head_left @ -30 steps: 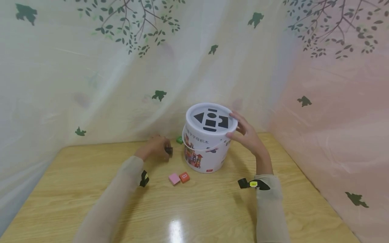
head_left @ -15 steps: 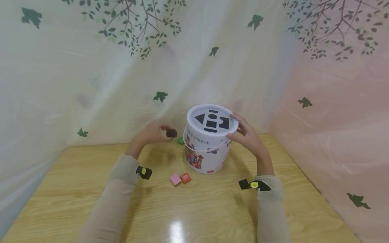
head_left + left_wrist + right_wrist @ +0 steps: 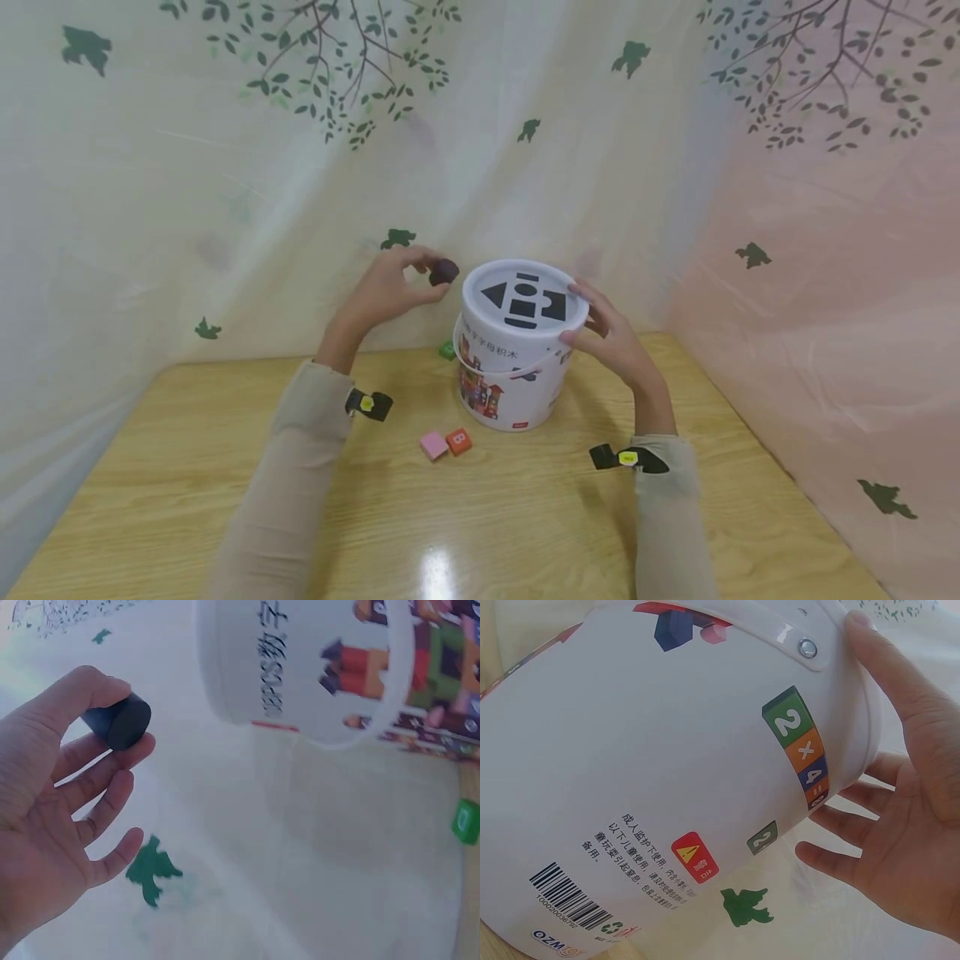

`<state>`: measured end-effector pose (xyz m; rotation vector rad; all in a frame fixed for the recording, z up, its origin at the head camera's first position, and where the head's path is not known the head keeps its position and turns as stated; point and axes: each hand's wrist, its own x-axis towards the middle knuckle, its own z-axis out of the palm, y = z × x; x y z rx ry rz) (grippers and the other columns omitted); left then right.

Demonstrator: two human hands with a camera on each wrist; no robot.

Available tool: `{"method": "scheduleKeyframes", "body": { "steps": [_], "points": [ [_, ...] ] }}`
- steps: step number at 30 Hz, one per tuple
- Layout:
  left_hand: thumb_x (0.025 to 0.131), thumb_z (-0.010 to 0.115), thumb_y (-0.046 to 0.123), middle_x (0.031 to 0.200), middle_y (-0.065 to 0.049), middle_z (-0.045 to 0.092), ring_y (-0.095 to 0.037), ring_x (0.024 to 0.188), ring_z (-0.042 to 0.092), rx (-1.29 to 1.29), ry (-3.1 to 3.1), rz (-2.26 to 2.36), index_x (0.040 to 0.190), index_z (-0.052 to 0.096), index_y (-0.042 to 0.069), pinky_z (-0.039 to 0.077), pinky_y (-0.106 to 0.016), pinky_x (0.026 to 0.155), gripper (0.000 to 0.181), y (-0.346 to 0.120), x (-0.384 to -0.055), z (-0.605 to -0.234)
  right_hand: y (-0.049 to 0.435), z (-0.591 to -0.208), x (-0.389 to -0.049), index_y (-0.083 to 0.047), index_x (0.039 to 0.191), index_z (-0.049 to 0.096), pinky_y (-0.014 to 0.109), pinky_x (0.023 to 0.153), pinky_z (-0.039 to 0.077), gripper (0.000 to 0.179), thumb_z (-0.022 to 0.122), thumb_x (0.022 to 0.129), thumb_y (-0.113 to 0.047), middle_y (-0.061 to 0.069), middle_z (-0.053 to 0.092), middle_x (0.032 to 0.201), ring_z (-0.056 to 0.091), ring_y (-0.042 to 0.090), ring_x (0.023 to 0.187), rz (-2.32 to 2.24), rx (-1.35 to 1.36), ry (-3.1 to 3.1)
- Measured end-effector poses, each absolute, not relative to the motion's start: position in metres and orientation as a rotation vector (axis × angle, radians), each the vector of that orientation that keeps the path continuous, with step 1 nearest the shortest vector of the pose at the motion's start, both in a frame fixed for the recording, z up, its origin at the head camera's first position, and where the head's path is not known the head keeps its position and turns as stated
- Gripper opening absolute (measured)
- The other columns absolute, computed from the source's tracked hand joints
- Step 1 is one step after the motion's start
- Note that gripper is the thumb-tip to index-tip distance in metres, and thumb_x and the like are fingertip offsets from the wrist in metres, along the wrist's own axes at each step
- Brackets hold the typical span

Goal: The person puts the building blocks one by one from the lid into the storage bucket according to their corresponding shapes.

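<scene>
A dark cylinder block (image 3: 120, 720) is pinched between thumb and fingers of my left hand (image 3: 386, 287), just left of the bucket's rim and above the table. The other fingers of that hand are loosely bent in the left wrist view. The white bucket (image 3: 510, 392) stands upright on the table, its lid (image 3: 495, 312) pierced by dark cutouts: a triangle, a circle, a square and other shapes. My right hand (image 3: 618, 342) grips the bucket's right rim, thumb at the near side and fingers towards the back. Its thumb (image 3: 885, 667) lies along the rim in the right wrist view.
A pink block (image 3: 433, 445) and a red block (image 3: 459, 442) marked B lie in front of the bucket on the wooden table (image 3: 525, 517). Behind the bucket's left side sits a green block (image 3: 447, 350). A leaf-printed curtain (image 3: 300, 208) hangs behind the table.
My left hand has lifted the dark cylinder block from the table, up and rightward to beside the bucket's rim. The right hand stays on the bucket.
</scene>
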<state>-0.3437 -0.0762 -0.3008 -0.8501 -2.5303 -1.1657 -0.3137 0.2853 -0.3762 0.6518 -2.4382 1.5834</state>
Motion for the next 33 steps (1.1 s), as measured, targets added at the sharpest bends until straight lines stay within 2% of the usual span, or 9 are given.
{"method": "scheduleKeyframes", "body": {
  "steps": [5, 11, 16, 23, 28, 33],
  "points": [
    [0.090, 0.077, 0.020, 0.120, -0.009, 0.071, -0.035, 0.117, 0.058, -0.870, -2.513, -1.201, 0.124, 0.069, 0.009, 0.046, -0.054, 0.103, 0.037, -0.056, -0.345, -0.287, 0.286, -0.376, -0.313, -0.022, 0.159, 0.035, 0.065, 0.121, 0.024, 0.079, 0.075, 0.091, -0.014, -0.002, 0.027, 0.168, 0.029, 0.032, 0.153, 1.580, 0.655, -2.437],
    [0.090, 0.078, 0.021, 0.125, -0.011, 0.069, -0.034, 0.121, 0.057, -0.896, -2.523, -1.232, 0.124, 0.068, 0.006, 0.047, -0.052, 0.105, 0.039, -0.027, -0.353, -0.279, 0.287, -0.375, -0.312, -0.021, 0.160, 0.034, 0.066, 0.120, 0.024, 0.081, 0.076, 0.091, -0.016, 0.000, 0.024, 0.170, 0.028, 0.034, 0.154, 1.569, 0.648, -2.445],
    [0.088, 0.079, 0.020, 0.123, -0.011, 0.069, -0.032, 0.121, 0.056, -0.917, -2.487, -1.221, 0.121, 0.070, 0.006, 0.046, -0.049, 0.106, 0.037, -0.004, -0.362, -0.285, 0.286, -0.375, -0.313, -0.021, 0.159, 0.035, 0.064, 0.121, 0.025, 0.080, 0.076, 0.091, -0.017, 0.001, 0.024, 0.170, 0.029, 0.034, 0.154, 1.568, 0.650, -2.442],
    [0.089, 0.079, 0.023, 0.116, -0.006, 0.068, -0.023, 0.117, 0.057, -0.878, -2.472, -1.184, 0.120, 0.071, 0.010, 0.049, -0.041, 0.103, 0.034, 0.020, -0.368, -0.303, 0.286, -0.375, -0.312, -0.018, 0.160, 0.032, 0.065, 0.121, 0.024, 0.080, 0.074, 0.092, -0.016, 0.003, 0.022, 0.170, 0.027, 0.037, 0.154, 1.570, 0.678, -2.444],
    [0.091, 0.077, 0.029, 0.117, -0.005, 0.067, -0.022, 0.116, 0.055, -0.808, -2.543, -1.068, 0.125, 0.068, 0.012, 0.050, -0.039, 0.101, 0.038, 0.032, -0.370, -0.311, 0.286, -0.374, -0.310, -0.019, 0.160, 0.033, 0.065, 0.121, 0.023, 0.079, 0.074, 0.092, -0.018, 0.001, 0.021, 0.171, 0.025, 0.035, 0.155, 1.577, 0.670, -2.449],
    [0.096, 0.069, 0.037, 0.127, -0.006, 0.062, -0.023, 0.119, 0.049, -0.769, -2.599, -0.881, 0.135, 0.061, 0.014, 0.046, -0.040, 0.104, 0.047, 0.038, -0.373, -0.315, 0.286, -0.374, -0.312, -0.019, 0.160, 0.033, 0.066, 0.121, 0.023, 0.079, 0.073, 0.092, -0.018, 0.001, 0.022, 0.170, 0.025, 0.034, 0.155, 1.576, 0.673, -2.453]
  ]
}}
